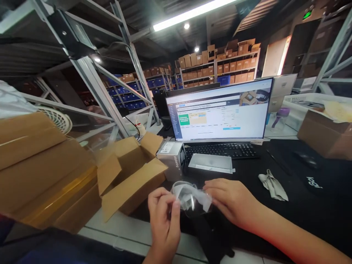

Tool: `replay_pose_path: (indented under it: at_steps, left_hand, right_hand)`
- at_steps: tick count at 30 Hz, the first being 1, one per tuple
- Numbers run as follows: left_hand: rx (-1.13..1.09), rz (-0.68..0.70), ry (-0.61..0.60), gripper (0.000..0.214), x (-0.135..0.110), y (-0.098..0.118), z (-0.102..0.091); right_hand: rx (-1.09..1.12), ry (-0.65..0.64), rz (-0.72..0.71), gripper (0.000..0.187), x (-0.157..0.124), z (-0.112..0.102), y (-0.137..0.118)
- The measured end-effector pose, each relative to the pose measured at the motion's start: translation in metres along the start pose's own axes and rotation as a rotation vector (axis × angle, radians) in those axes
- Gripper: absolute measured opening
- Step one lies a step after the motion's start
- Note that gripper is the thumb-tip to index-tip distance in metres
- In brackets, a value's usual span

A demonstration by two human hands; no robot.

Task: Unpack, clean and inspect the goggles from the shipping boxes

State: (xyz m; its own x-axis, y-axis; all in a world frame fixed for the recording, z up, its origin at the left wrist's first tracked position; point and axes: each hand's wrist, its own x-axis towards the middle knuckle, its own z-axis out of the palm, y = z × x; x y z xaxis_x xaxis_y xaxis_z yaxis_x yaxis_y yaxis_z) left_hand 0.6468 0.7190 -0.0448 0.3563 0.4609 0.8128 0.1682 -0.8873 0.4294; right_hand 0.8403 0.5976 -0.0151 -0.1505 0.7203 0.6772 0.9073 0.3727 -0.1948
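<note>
Between my two hands is a clear, shiny plastic package (189,198) with white, crumpled material in it; what exactly it contains I cannot make out. My left hand (163,216) pinches its left side between thumb and fingers. At the package's right edge, the fingers of my right hand (233,200) are closed together on it, with the fingertips partly hidden. Just beyond the package lies a white open box part (211,162), like a tray or lid. A small printed box (172,165) stands to its left.
An open cardboard carton (132,172) and a larger taped one (41,179) stand on the left. Behind are a monitor (220,113) and keyboard (228,150). On the right are a grey cloth (272,186), a mouse (306,159) and a brown box (324,134).
</note>
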Motion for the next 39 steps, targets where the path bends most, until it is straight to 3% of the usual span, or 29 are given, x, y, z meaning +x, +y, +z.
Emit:
replay_pose_path:
  at_steps: [2,5,10,16,20,25,29,36,39]
  left_hand:
    - [-0.02,0.073,-0.131,0.013,0.005,-0.001,-0.001]
    - [-0.014,0.1,-0.239,0.014,0.008,0.001,-0.002]
    - [0.067,-0.102,-0.228,0.015,0.001,0.012,-0.005]
    - [0.106,-0.174,-0.193,0.016,-0.01,0.023,-0.001]
    - [0.112,-0.171,-0.173,0.018,-0.01,0.022,0.003]
    - [0.063,-0.169,-0.149,0.018,-0.013,0.018,0.007]
    - [0.029,-0.124,-0.119,0.015,-0.026,0.012,0.011]
    - [0.052,0.134,-0.116,0.016,-0.042,0.011,0.022]
    - [0.039,0.247,-0.165,0.019,-0.043,0.012,0.023]
  right_hand:
    - [-0.068,-0.001,-0.084,0.021,0.001,0.0,0.002]
    - [-0.06,0.061,0.02,0.02,0.0,0.007,0.001]
    - [0.089,0.091,0.348,0.018,-0.005,0.02,-0.003]
    - [0.101,0.159,0.451,0.018,-0.006,0.03,-0.008]
    - [0.027,0.166,0.347,0.016,-0.004,0.038,-0.009]
    - [-0.241,0.199,0.043,0.018,-0.001,0.03,-0.003]
    - [-0.396,0.128,-0.201,0.024,-0.002,0.019,0.002]
    - [-0.432,0.125,-0.013,0.019,-0.011,0.047,-0.011]
    - [-0.426,0.096,-0.019,0.015,-0.013,0.057,-0.011]
